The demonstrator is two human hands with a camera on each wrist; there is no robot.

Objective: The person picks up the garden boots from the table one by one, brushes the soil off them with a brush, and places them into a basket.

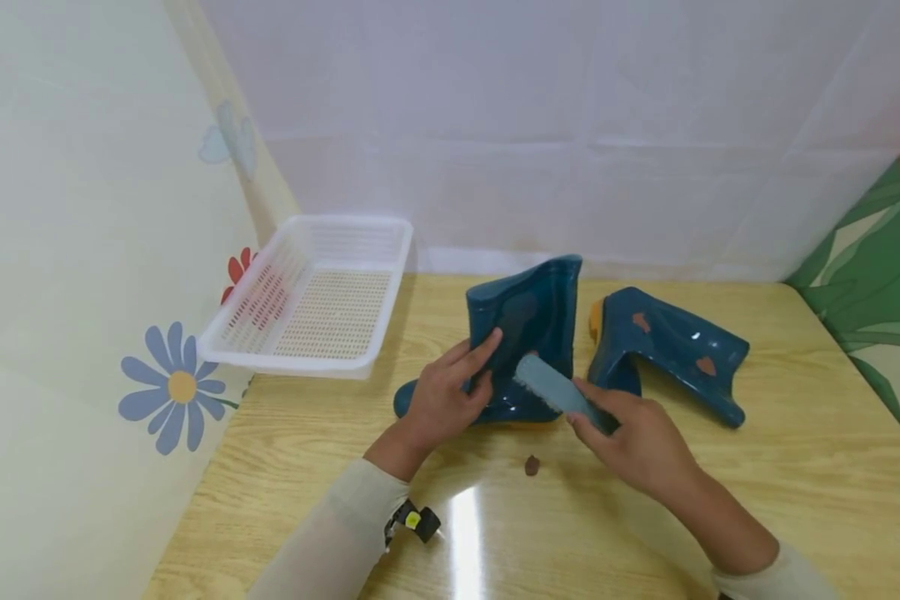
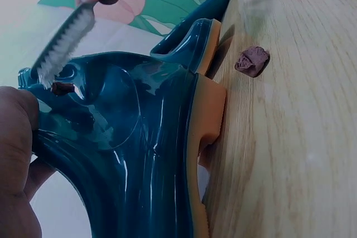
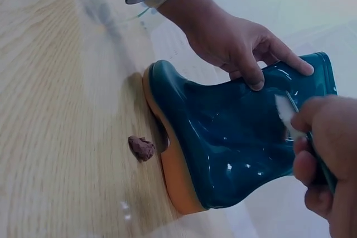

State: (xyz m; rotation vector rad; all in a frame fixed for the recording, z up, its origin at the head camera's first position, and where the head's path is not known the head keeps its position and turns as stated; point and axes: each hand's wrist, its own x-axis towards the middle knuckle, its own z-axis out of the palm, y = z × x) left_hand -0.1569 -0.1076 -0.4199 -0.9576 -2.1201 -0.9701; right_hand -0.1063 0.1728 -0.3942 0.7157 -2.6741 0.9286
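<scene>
A dark teal rain boot (image 1: 495,312) with an orange sole stands on the table, toe toward the left. My left hand (image 1: 450,392) grips its shaft, thumb and index finger spread over the near side. In my right hand (image 1: 648,442) is a scrubbing brush (image 1: 551,385), pinched by its handle. The brush's white bristles (image 2: 67,43) are at the upper shaft, right by a brown smear (image 2: 62,88). A crumpled brown lump (image 1: 532,465) lies on the table in front of the boot.
To the right, a second teal boot (image 1: 675,346) lies tilted, with brown patches (image 1: 706,366) on it. A white plastic basket (image 1: 292,364) sits at the back left. White sheeting (image 1: 495,167) hangs behind the wooden table (image 1: 307,475).
</scene>
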